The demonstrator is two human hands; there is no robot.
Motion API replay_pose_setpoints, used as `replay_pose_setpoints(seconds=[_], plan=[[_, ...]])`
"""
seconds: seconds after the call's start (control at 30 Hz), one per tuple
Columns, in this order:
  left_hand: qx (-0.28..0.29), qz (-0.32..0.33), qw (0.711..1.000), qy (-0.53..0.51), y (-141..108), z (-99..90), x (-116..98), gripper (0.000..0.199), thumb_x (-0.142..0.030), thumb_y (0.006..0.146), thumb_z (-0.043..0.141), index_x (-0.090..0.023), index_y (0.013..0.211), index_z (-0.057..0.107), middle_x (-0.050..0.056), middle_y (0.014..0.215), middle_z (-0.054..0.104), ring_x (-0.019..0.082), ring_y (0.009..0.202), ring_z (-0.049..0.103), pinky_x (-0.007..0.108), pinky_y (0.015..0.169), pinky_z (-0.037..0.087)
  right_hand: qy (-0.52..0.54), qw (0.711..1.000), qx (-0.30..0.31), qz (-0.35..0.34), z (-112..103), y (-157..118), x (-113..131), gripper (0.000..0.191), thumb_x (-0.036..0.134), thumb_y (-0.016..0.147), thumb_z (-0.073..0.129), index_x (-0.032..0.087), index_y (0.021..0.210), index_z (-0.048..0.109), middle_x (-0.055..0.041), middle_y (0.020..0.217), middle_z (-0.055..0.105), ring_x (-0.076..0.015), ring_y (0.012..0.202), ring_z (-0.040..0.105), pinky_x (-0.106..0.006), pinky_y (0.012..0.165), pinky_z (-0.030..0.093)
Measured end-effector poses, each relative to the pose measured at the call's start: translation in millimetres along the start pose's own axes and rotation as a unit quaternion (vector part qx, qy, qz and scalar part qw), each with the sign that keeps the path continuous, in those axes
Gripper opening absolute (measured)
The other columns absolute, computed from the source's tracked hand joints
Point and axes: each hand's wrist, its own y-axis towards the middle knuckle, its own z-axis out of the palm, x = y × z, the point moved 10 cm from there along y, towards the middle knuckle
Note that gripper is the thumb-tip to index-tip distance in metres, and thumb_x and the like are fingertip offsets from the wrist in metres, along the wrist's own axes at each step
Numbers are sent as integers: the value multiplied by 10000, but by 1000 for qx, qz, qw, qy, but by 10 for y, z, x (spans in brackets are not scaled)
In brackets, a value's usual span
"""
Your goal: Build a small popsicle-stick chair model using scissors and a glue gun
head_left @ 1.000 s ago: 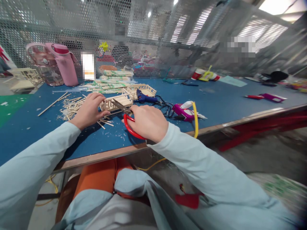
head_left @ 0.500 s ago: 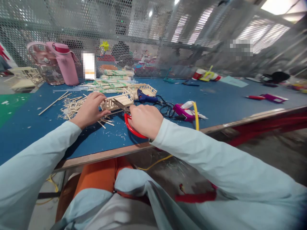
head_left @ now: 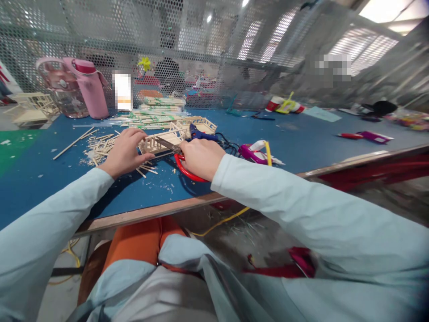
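Red-handled scissors (head_left: 187, 169) are in my right hand (head_left: 203, 157), its fingers wrapped round the handles. Their blades point left and lie over a small model frame made of wooden sticks (head_left: 159, 146). My left hand (head_left: 126, 152) grips the left end of that frame, thumb at the near side and fingers at the far side. Behind the right hand sits a blue glue gun (head_left: 198, 133), next to a second stick-built piece (head_left: 208, 125). Loose cut sticks (head_left: 102, 145) are scattered beside and under my left hand.
Two drink bottles, one clear (head_left: 69, 98) and one pink (head_left: 91, 91), stand at the back left. Packs of sticks (head_left: 157, 112) lie by the perforated metal screen (head_left: 208, 85). A purple glue gun (head_left: 253, 153) rests right of my hand, near the table's wooden edge (head_left: 147, 215).
The right hand and scissors have risen slightly, the blades still across the stick frame. My left hand keeps its place on the frame. The whole view has shifted a little.
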Motion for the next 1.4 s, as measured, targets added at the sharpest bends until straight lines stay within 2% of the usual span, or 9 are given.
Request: replay_pose_setpoints(seconds=[0.13,0.27,0.43,0.57,0.77,0.9,1.0,1.23,1.4], plan=[[-46,-119,992,-1,31,32,83,376,-533,683,681,-192,842,681,125,1160,594,349,1149,470,572,1010,350,14,1000,0,7,-22,-15,26,297,222,842,447,87,1011,651,-211,917,707,-288,891,688,-355,740,517],[-86,-179,980,-1,15,14,96,315,-482,665,707,-197,799,702,119,1334,515,439,1302,302,697,1038,211,26,999,-2,20,-40,-52,75,272,196,825,467,83,985,656,-216,917,705,-285,891,693,-330,735,521],[-45,-222,974,-11,4,25,110,277,-443,722,653,-203,841,726,133,1404,462,503,1348,203,788,993,101,50,998,-6,40,-47,-86,132,271,144,814,439,81,945,668,-219,907,709,-281,893,696,-336,741,526],[-32,-226,973,-14,16,53,132,235,-411,733,636,-215,825,727,116,1396,477,494,1355,203,783,985,126,53,997,-16,48,-90,-82,165,269,148,814,446,70,907,686,-226,890,709,-270,891,696,-314,732,525],[-48,-212,976,-11,30,60,143,221,-399,720,648,-209,813,711,111,1345,523,473,1335,252,722,1017,184,58,996,-5,64,-110,-47,157,315,224,844,446,59,935,698,-237,922,707,-274,938,682,-316,773,512],[-36,-221,974,-25,24,87,143,252,-396,728,641,-199,862,723,137,1385,485,481,1350,223,730,1021,162,68,994,-4,85,-67,-10,95,353,265,854,428,61,1009,671,-237,946,705,-278,945,681,-331,787,506],[-53,-209,975,-45,33,81,134,274,-388,716,646,-192,890,724,148,1396,472,462,1366,207,716,1042,148,76,994,-7,77,-33,36,86,360,290,855,420,83,1016,666,-220,957,707,-275,967,675,-330,802,499],[-34,-209,976,-42,38,117,139,223,-368,735,620,-191,818,729,120,1424,449,420,1383,208,681,1058,154,101,992,-8,69,-10,99,112,355,284,847,417,98,1027,660,-214,1001,702,-271,987,668,-334,812,496],[-56,-176,982,-33,46,96,91,217,-367,735,619,-207,836,725,122,1402,470,396,1384,223,671,1068,153,96,993,-6,72,-1,117,108,367,306,859,411,93,1042,649,-207,1000,702,-264,991,665,-325,812,490]])
